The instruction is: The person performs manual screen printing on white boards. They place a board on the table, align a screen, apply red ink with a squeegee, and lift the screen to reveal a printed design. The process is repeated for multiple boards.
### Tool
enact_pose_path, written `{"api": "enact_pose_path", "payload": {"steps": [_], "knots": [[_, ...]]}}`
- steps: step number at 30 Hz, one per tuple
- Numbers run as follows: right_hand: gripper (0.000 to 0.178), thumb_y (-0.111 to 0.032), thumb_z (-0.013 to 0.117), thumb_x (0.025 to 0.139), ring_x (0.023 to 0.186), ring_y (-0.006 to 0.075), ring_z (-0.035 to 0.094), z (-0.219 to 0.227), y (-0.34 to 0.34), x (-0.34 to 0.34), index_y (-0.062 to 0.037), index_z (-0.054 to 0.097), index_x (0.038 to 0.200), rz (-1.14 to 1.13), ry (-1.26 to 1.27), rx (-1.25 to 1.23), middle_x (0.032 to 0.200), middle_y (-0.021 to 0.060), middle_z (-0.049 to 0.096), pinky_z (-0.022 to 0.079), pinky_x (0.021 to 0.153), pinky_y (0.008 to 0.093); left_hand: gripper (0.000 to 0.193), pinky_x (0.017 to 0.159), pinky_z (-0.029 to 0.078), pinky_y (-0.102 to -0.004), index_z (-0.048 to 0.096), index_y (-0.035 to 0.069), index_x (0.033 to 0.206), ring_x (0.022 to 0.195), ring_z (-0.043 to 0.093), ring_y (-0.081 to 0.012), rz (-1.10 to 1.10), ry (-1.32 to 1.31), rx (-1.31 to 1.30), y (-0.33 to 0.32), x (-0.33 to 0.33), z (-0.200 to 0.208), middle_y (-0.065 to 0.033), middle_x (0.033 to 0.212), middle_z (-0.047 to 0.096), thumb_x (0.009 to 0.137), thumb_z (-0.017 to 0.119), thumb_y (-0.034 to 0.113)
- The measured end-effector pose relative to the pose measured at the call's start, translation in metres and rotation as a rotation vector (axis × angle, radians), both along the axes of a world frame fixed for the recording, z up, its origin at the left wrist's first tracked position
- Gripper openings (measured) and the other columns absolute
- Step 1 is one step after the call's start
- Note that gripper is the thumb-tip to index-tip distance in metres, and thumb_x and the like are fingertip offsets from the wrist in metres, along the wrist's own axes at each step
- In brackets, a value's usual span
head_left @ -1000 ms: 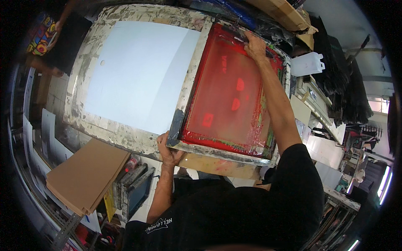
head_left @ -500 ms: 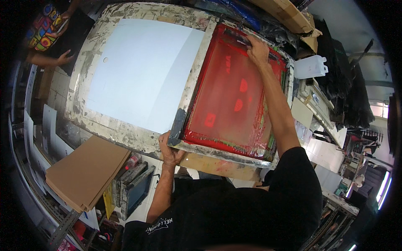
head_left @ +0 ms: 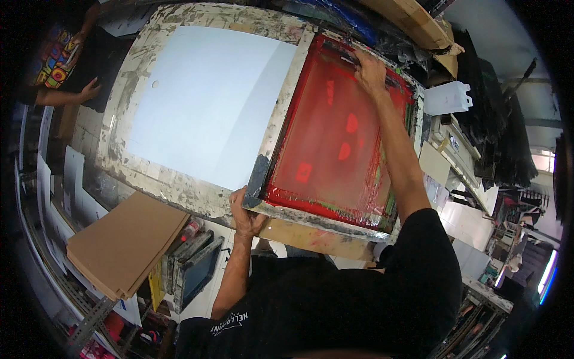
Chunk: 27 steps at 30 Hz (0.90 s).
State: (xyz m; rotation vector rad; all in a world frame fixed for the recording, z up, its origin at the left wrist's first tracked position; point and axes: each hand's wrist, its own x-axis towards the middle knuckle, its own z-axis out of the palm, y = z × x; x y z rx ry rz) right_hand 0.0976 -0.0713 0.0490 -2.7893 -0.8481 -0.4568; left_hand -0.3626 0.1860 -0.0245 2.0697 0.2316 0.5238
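A screen printing frame (head_left: 323, 216) with red ink over its mesh lies on the right part of the worktable. Pale red shapes show in the mesh. Across its far end rests a dark, ink-stained squeegee (head_left: 342, 52), and my right hand (head_left: 371, 73) is closed on it. My left hand (head_left: 246, 214) grips the frame's near left corner, fingers curled over the edge beside a dark grey patch. To the left of the frame, a large white sheet (head_left: 209, 107) lies flat on the stained worktable (head_left: 122, 128).
Brown cardboard sheets (head_left: 125, 245) are stacked at the near left, beside several upright frames (head_left: 200, 269). A white jug (head_left: 447, 97) stands right of the frame. At the far left another person's hand (head_left: 89, 91) hangs near the table edge. Cardboard (head_left: 412, 24) lies at the back.
The whole view has shifted slightly. Both my hands keep their places on the squeegee and the frame. The other person's hand has moved a little.
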Motion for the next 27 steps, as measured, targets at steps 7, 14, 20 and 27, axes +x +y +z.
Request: {"api": "enact_pose_path", "payload": {"steps": [7, 14, 20, 27], "knots": [[0.046, -0.004, 0.065, 0.075, 0.107, 0.0385, 0.063, -0.010, 0.006, -0.030, -0.0113, 0.059, 0.121, -0.069, 0.021, -0.084, 0.112, 0.0147, 0.068, 0.048, 0.088, 0.0518, 0.079, 0.096, 0.040, -0.0491, 0.050, -0.005, 0.131, 0.106, 0.053, -0.0363, 0.015, -0.010, -0.026, -0.001, 0.000, -0.005, -0.0213, 0.114, 0.058, 0.072, 0.082, 0.038], [0.056, -0.008, 0.069, 0.073, 0.110, 0.0373, 0.064, -0.012, -0.003, 0.017, -0.0129, 0.056, 0.127, -0.019, -0.026, -0.086, 0.122, 0.0169, 0.066, 0.048, 0.087, 0.0527, 0.082, 0.100, 0.038, -0.0495, 0.051, -0.009, 0.131, 0.112, 0.052, -0.0374, 0.009, -0.001, -0.180, 0.000, -0.002, -0.009, -0.0226, 0.118, 0.058, 0.077, 0.077, 0.047], [0.045, -0.008, 0.066, 0.074, 0.107, 0.0375, 0.062, -0.004, 0.004, -0.142, -0.0112, 0.056, 0.118, -0.065, 0.063, -0.110, 0.104, 0.0159, 0.064, 0.046, 0.089, 0.0560, 0.084, 0.103, 0.038, -0.0485, 0.049, -0.009, 0.134, 0.116, 0.050, -0.0387, -0.030, 0.015, -0.141, 0.001, 0.001, -0.010, -0.0231, 0.121, 0.057, 0.074, 0.082, 0.038], [0.038, -0.007, 0.063, 0.077, 0.110, 0.0374, 0.062, 0.059, 0.029, -0.355, -0.0096, 0.060, 0.115, -0.079, 0.316, -0.102, 0.114, 0.0189, 0.065, 0.045, 0.086, 0.0556, 0.085, 0.103, 0.037, -0.0479, 0.047, -0.008, 0.137, 0.114, 0.049, -0.0386, -0.046, 0.030, -0.150, 0.001, 0.003, 0.002, -0.0224, 0.120, 0.057, 0.069, 0.086, 0.024]]}}
